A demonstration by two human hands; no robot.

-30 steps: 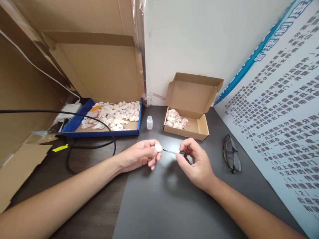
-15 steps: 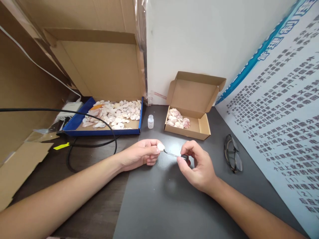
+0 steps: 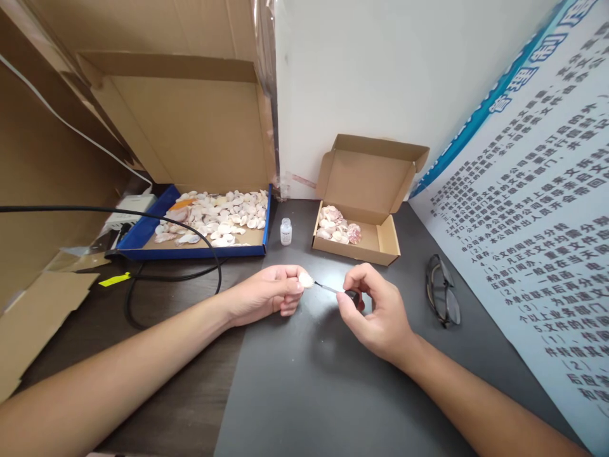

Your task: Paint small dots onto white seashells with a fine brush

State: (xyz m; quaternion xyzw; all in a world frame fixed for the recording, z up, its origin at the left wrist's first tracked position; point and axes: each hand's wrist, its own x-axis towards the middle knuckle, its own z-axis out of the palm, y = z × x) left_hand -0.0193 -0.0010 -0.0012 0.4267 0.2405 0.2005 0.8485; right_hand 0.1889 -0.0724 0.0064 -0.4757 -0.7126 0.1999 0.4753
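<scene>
Between thumb and fingers, my left hand pinches a small white seashell. My right hand grips the dark cap of a thin brush, its tip pointing left and lying at or very near the shell's edge; I cannot tell whether they touch. Beyond my hands a small glass bottle with a pale label stands uncapped on the dark desk. A blue-edged box behind my left arm holds many shells. Several larger shells lie in the left part of a small cardboard box.
Folded glasses lie right of my right hand. A black cable loops over the blue-edged box's front and onto the desk. A white wall panel rises behind, and a printed poster leans along the right.
The brush tip has moved slightly away from the shell's face toward its right edge, and the shell has turned a little. The view has shifted slightly. Both hands keep their grips.
</scene>
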